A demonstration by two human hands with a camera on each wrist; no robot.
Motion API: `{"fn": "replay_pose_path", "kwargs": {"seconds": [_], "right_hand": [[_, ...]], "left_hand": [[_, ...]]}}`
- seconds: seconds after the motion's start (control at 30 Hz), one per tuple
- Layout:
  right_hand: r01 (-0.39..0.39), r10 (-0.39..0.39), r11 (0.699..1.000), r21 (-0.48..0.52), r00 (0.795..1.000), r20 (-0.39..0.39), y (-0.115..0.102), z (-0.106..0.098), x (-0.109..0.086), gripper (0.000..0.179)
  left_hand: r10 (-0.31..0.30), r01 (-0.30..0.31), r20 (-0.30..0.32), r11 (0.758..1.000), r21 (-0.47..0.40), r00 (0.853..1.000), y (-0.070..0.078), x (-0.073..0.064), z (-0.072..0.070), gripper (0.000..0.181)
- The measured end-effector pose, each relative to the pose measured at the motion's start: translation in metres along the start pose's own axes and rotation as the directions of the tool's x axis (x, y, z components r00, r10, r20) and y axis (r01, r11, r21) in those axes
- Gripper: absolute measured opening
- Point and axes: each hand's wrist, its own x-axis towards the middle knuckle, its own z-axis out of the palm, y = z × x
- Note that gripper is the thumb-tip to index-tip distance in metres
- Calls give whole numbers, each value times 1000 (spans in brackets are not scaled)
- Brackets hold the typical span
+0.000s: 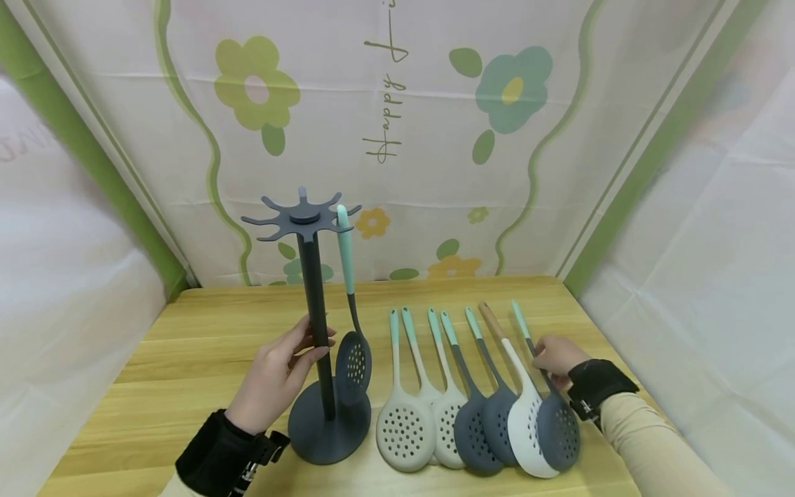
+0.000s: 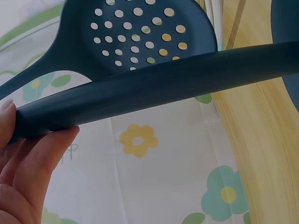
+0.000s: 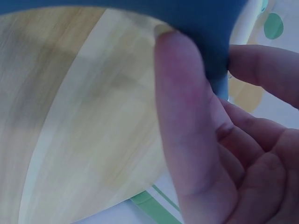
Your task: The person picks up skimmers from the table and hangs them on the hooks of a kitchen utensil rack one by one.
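My left hand (image 1: 282, 373) grips the dark post of a utensil stand (image 1: 315, 297), which has a round base and a top ring of hooks. From one hook hangs a dark skimmer (image 1: 355, 359) with a mint handle, its perforated head beside the post. At the right end of a row on the table, my right hand (image 1: 559, 359) pinches a dark skimmer (image 1: 559, 431) by its neck; its head overlaps a white skimmer (image 1: 528, 435) with a wooden-coloured handle. In the left wrist view, fingers and thumb curl round the post (image 2: 140, 100).
Left of the white skimmer lie several more skimmers, handles pointing away: pale grey ones, such as the leftmost skimmer (image 1: 405, 431), and dark ones, such as a dark skimmer (image 1: 477, 435). The wooden table (image 1: 161, 386) ends at a flower-printed cloth (image 1: 397, 193), with cloth walls at both sides.
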Motion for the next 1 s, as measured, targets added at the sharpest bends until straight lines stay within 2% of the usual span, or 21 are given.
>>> {"fn": "replay_pose_path", "kwargs": {"seconds": [0.17, 0.63, 1.0], "right_hand": [[15, -15, 1000, -2, 1000, 9, -5, -2, -1, 44], [57, -58, 997, -42, 998, -28, -29, -3, -16, 43], [84, -84, 996, -40, 996, -8, -38, -5, -17, 44]], "left_hand": [[-3, 3, -7, 1000, 10, 1000, 0, 0, 0, 48], [20, -20, -12, 999, 27, 1000, -3, 0, 0, 46], [-11, 18, -80, 996, 83, 997, -4, 0, 7, 41]]}}
